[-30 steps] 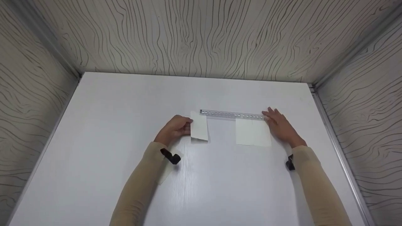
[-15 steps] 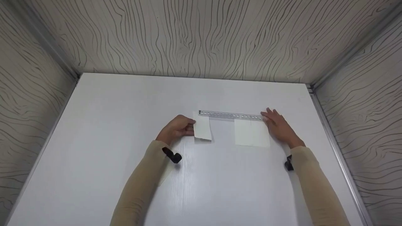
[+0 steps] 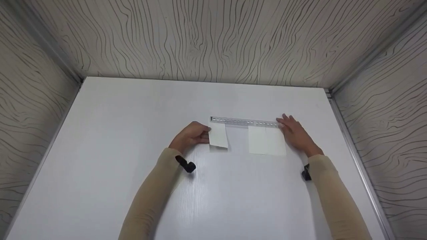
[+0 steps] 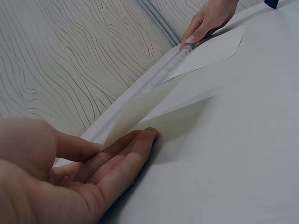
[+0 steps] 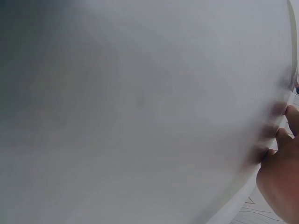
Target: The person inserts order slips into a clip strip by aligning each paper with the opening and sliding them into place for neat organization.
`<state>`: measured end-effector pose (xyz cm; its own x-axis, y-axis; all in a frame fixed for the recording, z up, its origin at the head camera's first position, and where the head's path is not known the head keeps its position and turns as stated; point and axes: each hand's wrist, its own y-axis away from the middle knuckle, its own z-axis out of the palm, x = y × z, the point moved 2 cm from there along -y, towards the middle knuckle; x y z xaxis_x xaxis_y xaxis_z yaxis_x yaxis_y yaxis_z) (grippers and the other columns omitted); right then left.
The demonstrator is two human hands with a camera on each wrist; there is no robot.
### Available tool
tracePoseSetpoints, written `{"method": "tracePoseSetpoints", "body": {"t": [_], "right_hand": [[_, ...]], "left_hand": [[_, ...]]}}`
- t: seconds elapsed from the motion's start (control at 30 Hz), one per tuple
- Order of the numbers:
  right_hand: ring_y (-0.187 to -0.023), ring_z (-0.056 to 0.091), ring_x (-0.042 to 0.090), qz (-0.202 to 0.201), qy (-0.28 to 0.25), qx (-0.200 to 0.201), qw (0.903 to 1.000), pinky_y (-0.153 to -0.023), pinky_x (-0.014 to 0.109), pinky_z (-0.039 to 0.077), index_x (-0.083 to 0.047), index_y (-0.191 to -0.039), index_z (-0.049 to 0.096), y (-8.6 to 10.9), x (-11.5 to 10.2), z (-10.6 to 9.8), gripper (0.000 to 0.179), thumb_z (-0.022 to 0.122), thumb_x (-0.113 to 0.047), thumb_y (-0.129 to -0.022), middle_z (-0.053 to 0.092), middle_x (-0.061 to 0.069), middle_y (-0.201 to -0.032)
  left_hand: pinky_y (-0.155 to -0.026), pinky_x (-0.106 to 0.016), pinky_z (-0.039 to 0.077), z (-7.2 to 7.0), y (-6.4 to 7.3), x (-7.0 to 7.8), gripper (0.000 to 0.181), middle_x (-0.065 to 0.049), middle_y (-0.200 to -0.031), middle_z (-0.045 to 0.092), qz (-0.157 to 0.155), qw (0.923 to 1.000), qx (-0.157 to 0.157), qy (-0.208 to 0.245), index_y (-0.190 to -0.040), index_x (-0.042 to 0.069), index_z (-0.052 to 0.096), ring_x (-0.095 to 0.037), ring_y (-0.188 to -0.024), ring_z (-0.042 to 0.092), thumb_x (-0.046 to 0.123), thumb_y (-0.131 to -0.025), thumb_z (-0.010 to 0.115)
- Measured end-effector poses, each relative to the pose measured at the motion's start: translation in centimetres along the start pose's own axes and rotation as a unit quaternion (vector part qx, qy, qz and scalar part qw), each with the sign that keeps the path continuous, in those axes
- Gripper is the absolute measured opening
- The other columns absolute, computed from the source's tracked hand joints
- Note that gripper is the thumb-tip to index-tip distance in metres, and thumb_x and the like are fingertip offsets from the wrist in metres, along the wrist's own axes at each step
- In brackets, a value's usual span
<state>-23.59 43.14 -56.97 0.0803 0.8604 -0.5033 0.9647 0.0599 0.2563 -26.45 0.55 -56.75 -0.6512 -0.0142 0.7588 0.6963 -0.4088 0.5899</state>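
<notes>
The left hand pinches a folded paper between thumb and fingers; the right hand, fingers extended and slightly spread, touches one end of a clear ruler, which runs toward the left hand. Between the hands, just beside the right, lies a flat sheet. The left wrist view reveals the folded paper's two leaves parted in a wedge, a single panel from the head.

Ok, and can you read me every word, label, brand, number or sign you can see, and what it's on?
No text can be read.
Long, clear plastic ruler-like strip: dark mark at its left end, pale marks along it, too small to read.
Pale folded paper sheet and flat pale square paper sheet: no lettering visible.
</notes>
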Motion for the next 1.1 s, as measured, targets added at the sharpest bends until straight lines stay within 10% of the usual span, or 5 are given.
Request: {"method": "tracePoseSetpoints", "body": {"t": [1.1], "right_hand": [[-0.167, -0.003, 0.036, -0.003, 0.003, -0.007, 1.0000, -0.133, 0.062, -0.003, -0.027, -0.165, 0.034, 0.0, 0.1, -0.1, 0.062, 0.030, -0.057, -0.111, 0.010, 0.004, -0.179]], "left_hand": [[-0.095, -0.041, 0.064, 2.4, -1.7, 0.4, 0.032, -0.013, -0.091, 0.077, -0.023, 0.9997, 0.002, -0.001, -0.134, -0.010, 0.059, -0.026, -0.095, 0.080, 0.004, -0.106, 0.053]]}}
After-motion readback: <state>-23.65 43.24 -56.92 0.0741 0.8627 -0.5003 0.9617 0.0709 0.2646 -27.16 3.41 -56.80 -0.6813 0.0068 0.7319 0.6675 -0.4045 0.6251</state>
